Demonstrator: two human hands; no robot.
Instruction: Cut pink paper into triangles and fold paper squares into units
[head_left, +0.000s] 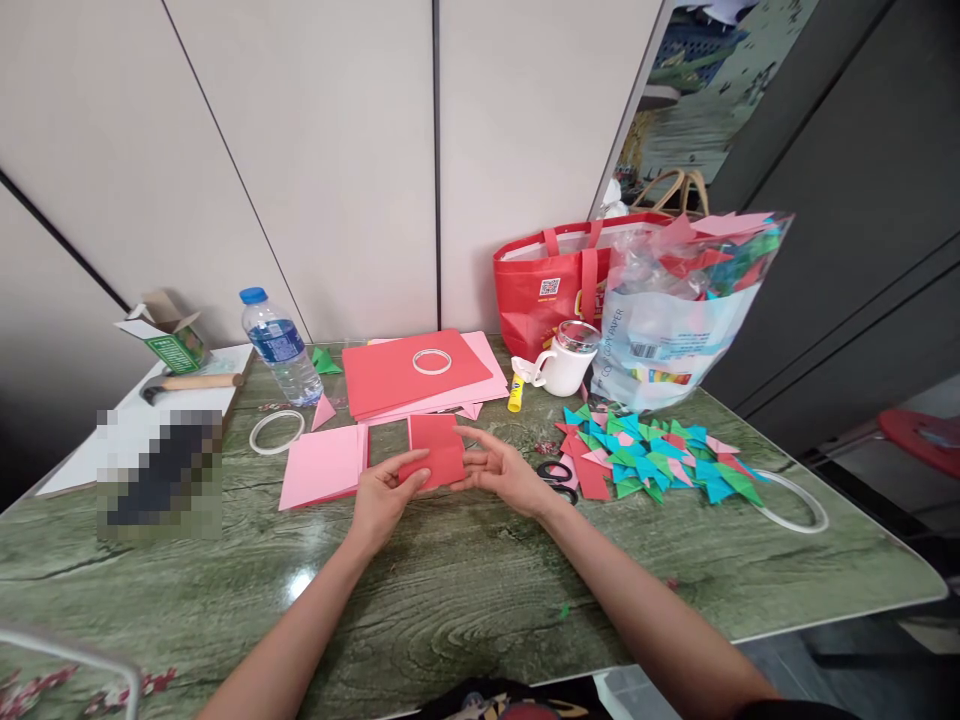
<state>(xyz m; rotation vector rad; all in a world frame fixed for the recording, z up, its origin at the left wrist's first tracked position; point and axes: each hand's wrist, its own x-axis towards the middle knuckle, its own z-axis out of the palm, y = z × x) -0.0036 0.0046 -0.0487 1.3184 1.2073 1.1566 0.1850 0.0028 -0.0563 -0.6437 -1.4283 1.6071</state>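
Note:
A small red paper [438, 448] with a fold across it is held up over the table, a thin strip of pink showing at its upper left edge. My left hand [385, 500] pinches its lower left part, thumb on top and fingers behind. At the right edge my right hand [504, 472] has its fingertips on the same paper; some of them are hidden behind it. To the left lies a stack of pink and red square sheets [322, 465]. Black-handled scissors [555, 472] rest just beyond my right wrist, partly under colored paper pieces.
Larger red sheets [382, 375] carry a white ring [432, 362]. Behind stand a water bottle [281, 345], a glue stick [516, 392], a white mug [566, 365], a red bag [525, 290] and a clear bag of paper pieces [675, 330]. Folded triangles [652, 455] are heaped at right.

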